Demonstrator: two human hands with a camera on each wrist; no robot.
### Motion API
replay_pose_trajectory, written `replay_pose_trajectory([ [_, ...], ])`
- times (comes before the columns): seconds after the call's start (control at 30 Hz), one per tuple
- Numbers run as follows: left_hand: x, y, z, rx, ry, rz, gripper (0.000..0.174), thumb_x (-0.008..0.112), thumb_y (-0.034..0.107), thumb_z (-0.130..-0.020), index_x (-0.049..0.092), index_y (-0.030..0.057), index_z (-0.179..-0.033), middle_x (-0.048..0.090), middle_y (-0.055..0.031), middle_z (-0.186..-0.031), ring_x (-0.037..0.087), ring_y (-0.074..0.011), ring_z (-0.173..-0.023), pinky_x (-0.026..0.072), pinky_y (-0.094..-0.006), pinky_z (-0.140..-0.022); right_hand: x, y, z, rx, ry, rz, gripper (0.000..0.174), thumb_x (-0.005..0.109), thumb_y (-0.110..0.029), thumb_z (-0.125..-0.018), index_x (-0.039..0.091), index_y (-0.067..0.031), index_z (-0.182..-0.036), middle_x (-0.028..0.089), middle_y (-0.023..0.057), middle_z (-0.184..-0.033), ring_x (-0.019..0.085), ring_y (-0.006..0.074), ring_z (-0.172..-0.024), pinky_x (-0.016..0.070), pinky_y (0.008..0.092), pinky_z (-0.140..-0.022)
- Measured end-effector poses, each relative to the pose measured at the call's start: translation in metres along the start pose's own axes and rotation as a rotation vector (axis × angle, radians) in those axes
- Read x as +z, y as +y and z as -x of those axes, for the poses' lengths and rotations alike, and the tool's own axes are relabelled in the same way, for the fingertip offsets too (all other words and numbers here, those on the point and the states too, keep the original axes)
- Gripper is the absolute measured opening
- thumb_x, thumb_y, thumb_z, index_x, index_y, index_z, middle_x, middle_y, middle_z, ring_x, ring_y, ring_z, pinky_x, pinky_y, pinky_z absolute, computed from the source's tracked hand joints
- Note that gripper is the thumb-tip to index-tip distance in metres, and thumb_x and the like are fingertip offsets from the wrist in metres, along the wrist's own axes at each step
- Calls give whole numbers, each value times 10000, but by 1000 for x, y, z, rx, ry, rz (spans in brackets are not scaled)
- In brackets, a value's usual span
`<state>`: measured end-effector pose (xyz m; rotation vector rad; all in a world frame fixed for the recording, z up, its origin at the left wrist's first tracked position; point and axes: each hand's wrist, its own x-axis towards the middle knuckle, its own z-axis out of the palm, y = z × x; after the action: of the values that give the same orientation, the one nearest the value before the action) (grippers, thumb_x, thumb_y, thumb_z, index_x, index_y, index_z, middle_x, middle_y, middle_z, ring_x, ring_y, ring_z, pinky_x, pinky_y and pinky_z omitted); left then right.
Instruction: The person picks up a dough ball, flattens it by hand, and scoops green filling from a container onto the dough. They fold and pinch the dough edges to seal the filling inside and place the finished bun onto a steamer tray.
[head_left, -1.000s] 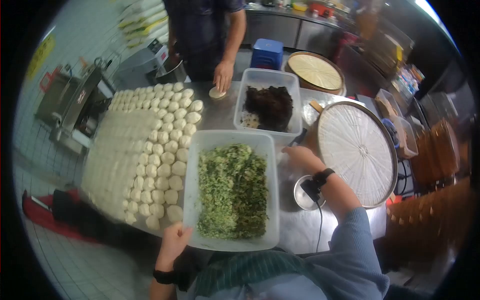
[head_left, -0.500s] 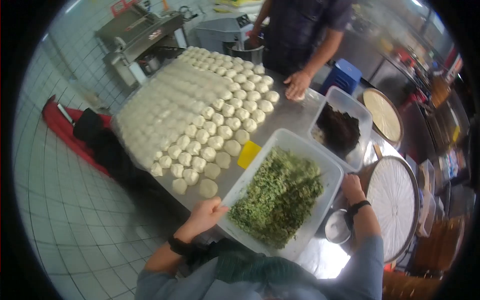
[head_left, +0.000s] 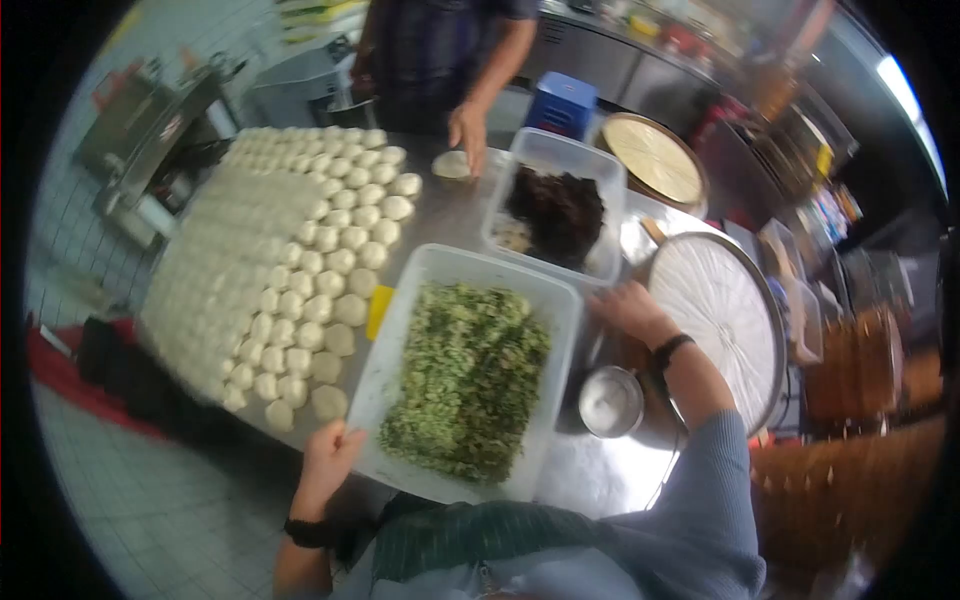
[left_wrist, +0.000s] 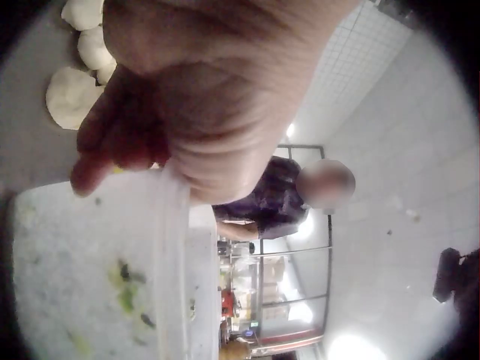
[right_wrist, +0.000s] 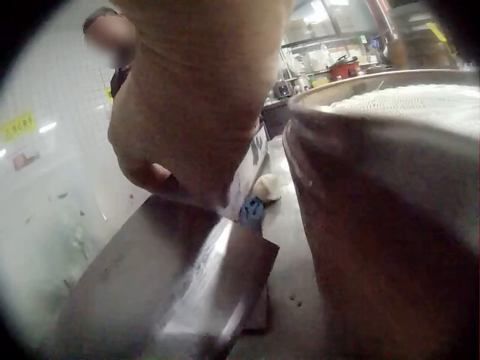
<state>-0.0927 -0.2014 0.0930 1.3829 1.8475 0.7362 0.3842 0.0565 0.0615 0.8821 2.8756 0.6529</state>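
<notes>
A translucent container [head_left: 565,330] of chopped green filling [head_left: 465,380] stands at the front of the metal table. My left hand [head_left: 328,462] grips its near-left rim; in the left wrist view, that hand [left_wrist: 202,90] has its fingers curled over the rim [left_wrist: 169,247]. Beside its far-right corner is my right hand [head_left: 632,308]. From the right wrist, a flat shiny metal sheet [right_wrist: 165,277] shows directly below the hand [right_wrist: 199,112]; what the fingers hold is hidden.
Rows of dough pieces [head_left: 340,260] cover the left side, a yellow scraper [head_left: 379,311] beside them. Behind are a container of dark filling [head_left: 613,235] and a person's hand [head_left: 468,133] at a dough disc. At right, a metal bowl [head_left: 611,402] and round steamer [head_left: 720,320].
The head view has swung left and back again. Both hands remain by the filling container, and the other person's hand has shifted off the top of the dough disc to its side.
</notes>
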Motion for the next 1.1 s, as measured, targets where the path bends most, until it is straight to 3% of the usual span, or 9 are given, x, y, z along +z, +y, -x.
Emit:
replay_pose_trajectory([
  [0.03, -2, 6, 0, -11, 1, -3, 350, 653, 182, -836, 399, 8, -670, 347, -43, -560, 335, -94, -565, 325, -320, -480, -9, 2, -3, 45, -141, -51, 266, 516, -142, -822, 540, -171, -1085, 539, -8, -806, 563, 168, -803, 443, 314, -728],
  [0.13, 1, -3, 0, -37, 8, 77, 321, 649, 170, -834, 422, 2, -684, 364, -23, -567, 340, -89, -570, 324, -302, -484, -36, 10, 0, 65, -117, 4, 260, 524, -148, -813, 544, -167, -1071, 530, -13, -793, 544, 164, -804, 434, 307, -724],
  [0.3, -5, 4, -1, -27, -31, 53, 282, 640, 154, -837, 454, -5, -697, 385, -15, -575, 351, -82, -583, 332, -284, -500, -67, 25, 4, -69, 147, 98, 168, 554, -151, -764, 577, -147, -930, 518, -16, -833, 508, 157, -840, 400, 292, -737],
  [0.47, 0, 1, -1, 1, 13, 119, 308, 641, 153, -845, 435, 3, -671, 387, 4, -579, 347, -79, -582, 323, -285, -492, -109, 23, 5, -88, 233, 175, 104, 602, -160, -690, 587, -128, -788, 507, 5, -866, 487, 173, -850, 409, 351, -873],
  [0.67, 4, 10, -9, 149, -78, 110, 363, 649, 229, -879, 433, 35, -660, 353, 10, -563, 332, -85, -558, 316, -300, -470, -138, 51, 14, 87, 176, 242, 179, 584, -166, -741, 601, -116, -911, 554, 59, -1029, 494, 251, -1120, 319, 493, -1076],
  [0.77, 0, 11, -16, 93, -283, 234, 373, 656, 312, -886, 503, 31, -694, 420, 6, -589, 381, -75, -583, 352, -280, -500, -208, 68, 0, 145, 95, 378, 150, 616, -107, -772, 601, -83, -919, 594, 62, -1057, 494, 214, -1166, 257, 507, -1116],
  [0.87, -26, -8, -29, 126, -419, 403, 198, 575, 189, -943, 541, 18, -849, 554, 4, -741, 501, -49, -701, 441, -247, -628, -225, 110, -7, 244, 190, 551, 175, 647, -116, -766, 610, -63, -929, 610, 98, -1029, 525, 254, -1137, 339, 469, -1060],
  [1.0, -90, -60, -68, 119, -285, 551, 175, 540, 159, -956, 553, -10, -914, 648, -53, -863, 624, -100, -841, 500, -252, -756, -260, 125, -72, 287, 288, 662, 453, 561, -333, -851, 493, -149, -1260, 458, 78, -1405, 423, 218, -1296, 321, 461, -939],
  [1.1, -154, -103, -95, 118, -200, 608, 161, 534, 151, -957, 557, -6, -931, 647, -57, -877, 627, -112, -847, 503, -257, -765, -283, 40, -191, 651, 249, 260, 390, 675, -243, -792, 587, -67, -1128, 604, 138, -1114, 567, 286, -1061, 436, 405, -891],
])
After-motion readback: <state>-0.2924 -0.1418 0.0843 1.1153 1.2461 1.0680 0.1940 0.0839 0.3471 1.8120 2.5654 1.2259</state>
